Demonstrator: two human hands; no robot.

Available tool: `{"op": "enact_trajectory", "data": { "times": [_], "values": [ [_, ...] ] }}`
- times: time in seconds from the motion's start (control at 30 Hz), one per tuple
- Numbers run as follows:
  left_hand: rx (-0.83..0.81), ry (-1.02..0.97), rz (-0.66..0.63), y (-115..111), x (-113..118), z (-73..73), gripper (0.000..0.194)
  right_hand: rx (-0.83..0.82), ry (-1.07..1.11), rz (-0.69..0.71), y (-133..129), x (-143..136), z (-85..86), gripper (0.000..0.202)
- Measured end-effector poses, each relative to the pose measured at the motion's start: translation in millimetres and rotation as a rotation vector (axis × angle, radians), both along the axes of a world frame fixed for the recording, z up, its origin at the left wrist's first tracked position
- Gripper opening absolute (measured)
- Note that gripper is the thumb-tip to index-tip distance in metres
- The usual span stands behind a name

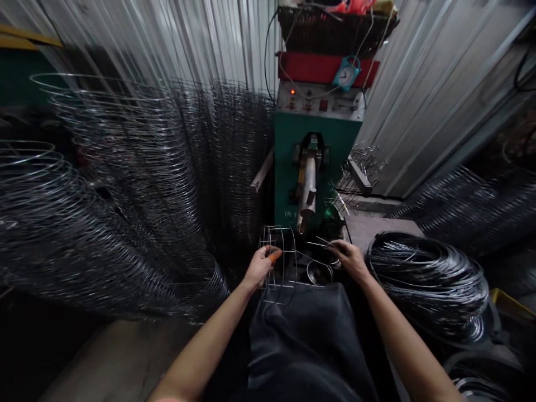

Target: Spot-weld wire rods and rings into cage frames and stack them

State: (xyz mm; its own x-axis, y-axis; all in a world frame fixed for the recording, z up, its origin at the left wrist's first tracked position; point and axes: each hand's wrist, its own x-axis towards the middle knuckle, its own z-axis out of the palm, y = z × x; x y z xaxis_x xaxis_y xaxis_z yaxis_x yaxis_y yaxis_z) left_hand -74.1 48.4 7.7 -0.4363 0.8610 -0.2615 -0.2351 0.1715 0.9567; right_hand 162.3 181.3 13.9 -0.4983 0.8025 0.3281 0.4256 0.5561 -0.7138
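My left hand (264,264) is closed on a small wire frame (283,262) made of curved wires joined by straight ones, held above my dark-covered lap. An orange covering shows on one of its fingers. To the right, my right hand (347,258) pinches a few thin straight wires (317,242) that point left toward the frame. Just ahead of both hands, a green machine (288,167) holds out a metal arm (309,190) whose lower end hangs close above them. Between the hands and lower sits a round metal bowl (319,272); its contents are too dark to make out.
Tall stacks of wire rings (138,156) crowd the left side. On the right lies a large coil of wire (431,279), with a grey board (383,224) behind it. A teal clock (347,73) hangs on the machine's top, and bent wire pieces (364,162) hang at its right.
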Motion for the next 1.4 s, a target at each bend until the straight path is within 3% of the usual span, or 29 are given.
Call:
{"op": "enact_trajectory", "data": {
  "times": [0.13,0.23,0.67,1.4],
  "values": [
    [-0.008,-0.059,-0.008,19.1,2.0,-6.0,0.036,0.062,0.074,-0.012,9.3,-9.0,-23.4,0.027],
    [-0.003,-0.098,-0.035,27.9,3.2,-9.6,0.037,0.09,0.061,0.017,14.9,-14.8,-29.6,0.026],
    [0.0,-0.146,-0.02,45.8,-1.3,-11.7,0.039,0.06,0.033,0.074,39.8,-22.6,-36.0,0.023],
    [-0.007,-0.21,0.031,53.2,0.2,-9.4,0.042,0.018,-0.015,0.077,49.7,-27.7,-23.4,0.03]
  ]
}}
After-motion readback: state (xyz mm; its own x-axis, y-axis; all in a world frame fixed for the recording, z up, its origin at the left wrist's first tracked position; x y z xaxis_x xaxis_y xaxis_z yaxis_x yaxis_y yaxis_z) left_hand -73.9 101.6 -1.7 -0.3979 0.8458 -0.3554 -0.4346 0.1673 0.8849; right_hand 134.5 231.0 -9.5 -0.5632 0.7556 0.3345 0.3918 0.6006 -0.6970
